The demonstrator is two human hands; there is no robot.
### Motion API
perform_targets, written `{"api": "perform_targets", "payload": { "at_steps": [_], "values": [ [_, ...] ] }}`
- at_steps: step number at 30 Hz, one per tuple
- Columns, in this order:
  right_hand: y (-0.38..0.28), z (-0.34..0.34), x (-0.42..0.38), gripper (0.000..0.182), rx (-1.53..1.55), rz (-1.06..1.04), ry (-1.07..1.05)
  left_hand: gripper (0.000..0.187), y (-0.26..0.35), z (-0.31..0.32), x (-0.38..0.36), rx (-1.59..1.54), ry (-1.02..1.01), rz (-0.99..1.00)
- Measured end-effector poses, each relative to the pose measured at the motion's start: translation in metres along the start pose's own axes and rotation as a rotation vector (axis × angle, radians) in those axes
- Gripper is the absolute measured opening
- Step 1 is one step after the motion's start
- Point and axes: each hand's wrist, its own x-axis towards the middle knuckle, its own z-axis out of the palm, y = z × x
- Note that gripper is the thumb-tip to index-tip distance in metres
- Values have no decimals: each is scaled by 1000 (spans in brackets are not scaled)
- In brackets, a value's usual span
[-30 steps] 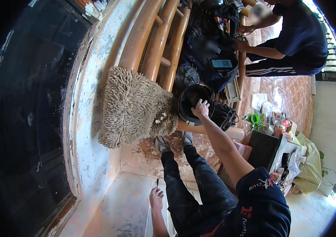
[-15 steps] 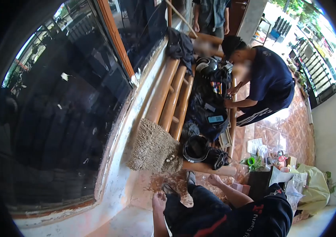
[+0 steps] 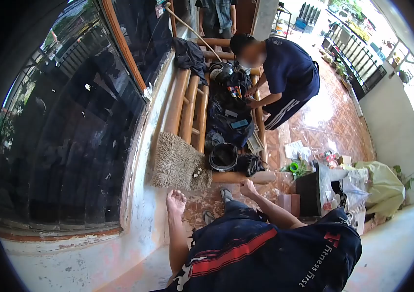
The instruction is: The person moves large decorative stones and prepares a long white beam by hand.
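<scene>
My left hand (image 3: 176, 202) is raised just short of the shaggy beige mat (image 3: 180, 163), palm up, its fingers loosely bent and apart with nothing in them. My right hand (image 3: 249, 188) is closed like a fist near the end pole (image 3: 263, 177) of the bamboo bench, and nothing shows in it. Beyond it on the bench sit an upturned black helmet (image 3: 223, 156) and a dark, crumpled item (image 3: 251, 165). Small pale bits lie on the mat's corner. Farther back, a phone (image 3: 239, 124) rests on dark cloth.
Another person (image 3: 290, 65) bends over the bench from the right, hands at the dark items. A second person (image 3: 216, 19) stands at the far end. A wooden stick (image 3: 192, 30) leans there. On the right are a dark box (image 3: 308, 187), a green cup (image 3: 293, 167) and clutter.
The view has shifted as I move toward the bench. My left hand has risen to the mat's edge and its fingers have loosened. My right hand stays near the end pole.
</scene>
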Motion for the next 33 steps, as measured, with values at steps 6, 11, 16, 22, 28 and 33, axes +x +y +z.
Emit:
{"api": "perform_targets", "payload": {
  "at_steps": [6,11,16,22,28,33],
  "values": [
    [-3,-13,-24,5,-10,90,-91,15,-4,-18,-13,13,-3,-44],
    [-8,-10,-37,7,136,93,-71,14,-9,-25,-25,-31,-25,-39],
    [5,2,-37,12,196,156,-213,13,-5,-35,-39,-60,1,1],
    [21,11,-47,14,198,387,-383,13,-4,-71,-50,-110,23,36],
    [149,24,-85,15,-2,604,-472,12,-5,-98,-58,-130,94,33],
    [146,20,-103,18,-47,687,-461,13,-4,-102,-59,-145,145,27]
  ]
}}
